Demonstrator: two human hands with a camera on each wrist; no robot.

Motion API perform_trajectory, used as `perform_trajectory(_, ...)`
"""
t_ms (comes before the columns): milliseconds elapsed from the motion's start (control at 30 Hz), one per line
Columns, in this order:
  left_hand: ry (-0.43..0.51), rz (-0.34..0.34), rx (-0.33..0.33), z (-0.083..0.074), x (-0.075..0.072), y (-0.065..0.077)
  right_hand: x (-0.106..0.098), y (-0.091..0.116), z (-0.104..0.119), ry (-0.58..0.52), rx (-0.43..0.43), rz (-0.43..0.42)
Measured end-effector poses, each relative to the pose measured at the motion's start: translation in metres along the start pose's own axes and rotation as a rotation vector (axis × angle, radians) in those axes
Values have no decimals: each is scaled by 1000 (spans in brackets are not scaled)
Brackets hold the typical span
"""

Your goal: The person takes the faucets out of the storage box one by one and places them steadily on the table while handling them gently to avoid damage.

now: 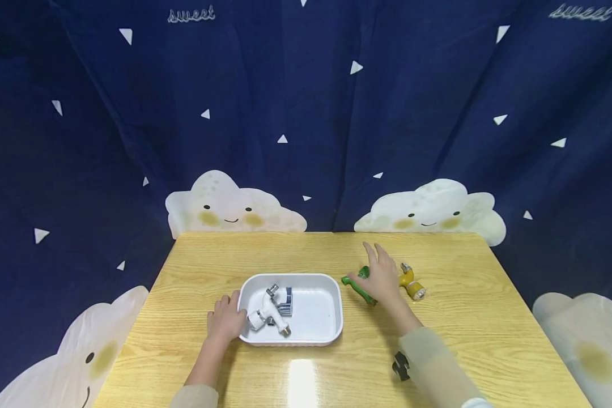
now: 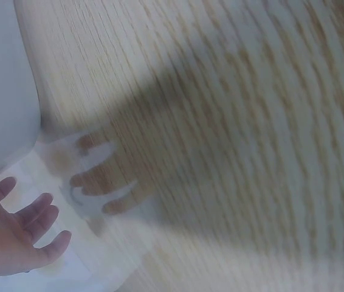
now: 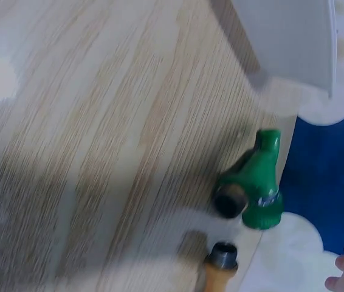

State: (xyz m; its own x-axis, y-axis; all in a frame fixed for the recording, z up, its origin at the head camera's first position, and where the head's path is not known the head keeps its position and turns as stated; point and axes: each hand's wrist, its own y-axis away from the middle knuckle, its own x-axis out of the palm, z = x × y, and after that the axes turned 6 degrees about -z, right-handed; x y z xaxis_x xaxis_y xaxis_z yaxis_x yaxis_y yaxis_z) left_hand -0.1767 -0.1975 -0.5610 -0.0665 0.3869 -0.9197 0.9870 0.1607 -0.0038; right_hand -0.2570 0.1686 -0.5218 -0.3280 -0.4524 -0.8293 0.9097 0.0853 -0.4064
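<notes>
My left hand [image 1: 226, 318] is at the left side of a white plastic basin [image 1: 331, 334], thumb side right at the rim. In the left wrist view its fingers [image 2: 35, 216] spread loosely beside the basin's outer wall. Inside the basin lie a white tap [image 1: 270, 310] and a chrome piece [image 1: 285, 309] partly behind it. My right hand [image 1: 382, 276] is over a green tap [image 1: 359, 290], fingers extended and apart, covering part of it in the head view. The green tap [image 3: 257, 182] shows whole in the right wrist view, with nothing around it.
A yellow tap [image 1: 412, 283] lies just right of my right hand. Nearer me, a black piece [image 1: 400, 366] is partly hidden by the right sleeve. The wooden table [image 1: 209, 255] ends at a dark blue curtain [image 1: 311, 113] with clouds.
</notes>
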Motion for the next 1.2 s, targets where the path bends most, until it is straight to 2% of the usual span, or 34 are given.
perform_trajectory(667, 7, -1, 0, 1, 1, -1, 29, 10, 71, -47, -279, 93)
perform_trajectory(1200, 7, -3, 5, 1, 0, -1, 45, 22, 109, -55, -384, 247)
